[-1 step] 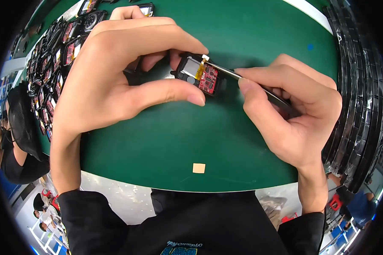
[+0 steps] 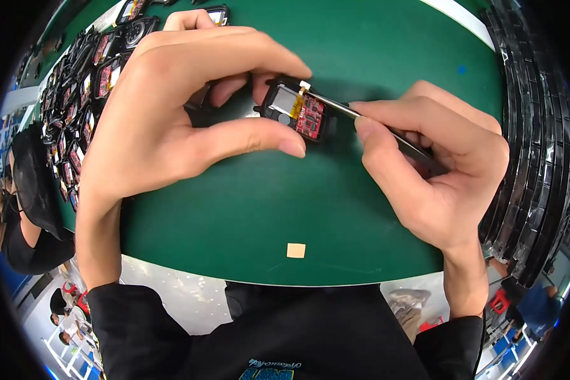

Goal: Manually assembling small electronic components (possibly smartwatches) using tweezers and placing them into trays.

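At frame centre, the left hand (image 2: 171,120) pinches a small black module (image 2: 292,109); the right hand (image 2: 437,164) grips tweezers (image 2: 361,117) touching it above the green bench (image 2: 386,44).

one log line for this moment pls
left hand: holds small black device, red circuit board exposed | right hand: tweezers tip at board's top edge | green mat: tan square

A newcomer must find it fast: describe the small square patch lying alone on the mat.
Start at the green mat covering the table. Follow its near edge, toward the person's body, to the bare stretch below and between the left hand and right hand. There lies a tan square patch, flat and alone, touching nothing.
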`<state>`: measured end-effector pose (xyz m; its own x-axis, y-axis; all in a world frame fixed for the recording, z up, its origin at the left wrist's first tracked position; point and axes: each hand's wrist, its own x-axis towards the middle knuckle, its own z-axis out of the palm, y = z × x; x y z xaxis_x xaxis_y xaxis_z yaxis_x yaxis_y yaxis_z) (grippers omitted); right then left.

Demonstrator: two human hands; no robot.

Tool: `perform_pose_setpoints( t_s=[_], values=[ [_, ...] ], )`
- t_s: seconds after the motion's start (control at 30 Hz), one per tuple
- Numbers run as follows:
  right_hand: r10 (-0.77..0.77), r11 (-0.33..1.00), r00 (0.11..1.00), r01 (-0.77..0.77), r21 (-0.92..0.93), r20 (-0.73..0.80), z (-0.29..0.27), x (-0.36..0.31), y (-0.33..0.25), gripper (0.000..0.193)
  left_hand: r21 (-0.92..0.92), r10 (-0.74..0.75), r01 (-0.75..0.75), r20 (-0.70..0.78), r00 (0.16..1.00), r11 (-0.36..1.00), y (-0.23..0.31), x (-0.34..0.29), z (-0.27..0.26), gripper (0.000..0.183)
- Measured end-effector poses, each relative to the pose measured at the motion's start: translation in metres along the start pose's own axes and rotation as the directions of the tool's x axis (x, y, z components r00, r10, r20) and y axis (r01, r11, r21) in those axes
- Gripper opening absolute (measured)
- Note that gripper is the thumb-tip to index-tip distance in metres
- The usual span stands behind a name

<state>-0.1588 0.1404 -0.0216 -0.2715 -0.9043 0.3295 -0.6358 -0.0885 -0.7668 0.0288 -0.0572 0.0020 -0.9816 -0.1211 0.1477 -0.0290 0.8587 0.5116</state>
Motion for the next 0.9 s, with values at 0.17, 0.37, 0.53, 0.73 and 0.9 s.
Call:
perform_pose_setpoints(
  t_s=[0.17, 0.37, 0.53, 0.73, 0.9],
  values=[
    [-0.115, 0.989, 0.993, 0.110, -0.097, -0.041, 0.000, -0.001, 0.004, 0.020, -0.027, -0.027, 0.025, -0.074, 0.997, 0.999, -0.001, -0.002, 0.005, 0.058],
    [-0.127, 0.984, 0.991, 0.120, -0.131, -0.049, 0.001, -0.001, 0.002, 0.027, 0.011, -0.009, 0.010, -0.037, 0.999, 1.000, 0.001, 0.003, 0.000, 0.055],
    [-0.112, 0.986, 0.993, 0.106, -0.126, -0.043, 0.003, -0.002, 0.002, 0.028, -0.004, -0.041, 0.041, -0.020, 0.999, 0.999, 0.001, 0.002, 0.001, 0.054],
    [-0.010, 1.000, 0.999, 0.009, 0.026, 0.040, -0.004, -0.001, 0.003, 0.022, -0.069, -0.017, 0.019, 0.033, 0.999, 0.997, -0.010, 0.001, -0.006, 0.055],
    [0.051, 0.996, 0.994, -0.057, 0.063, 0.099, -0.007, -0.001, 0.003, 0.021, -0.081, -0.007, 0.012, 0.064, 0.998, 0.997, -0.013, 0.000, -0.006, 0.057]
  ],
)
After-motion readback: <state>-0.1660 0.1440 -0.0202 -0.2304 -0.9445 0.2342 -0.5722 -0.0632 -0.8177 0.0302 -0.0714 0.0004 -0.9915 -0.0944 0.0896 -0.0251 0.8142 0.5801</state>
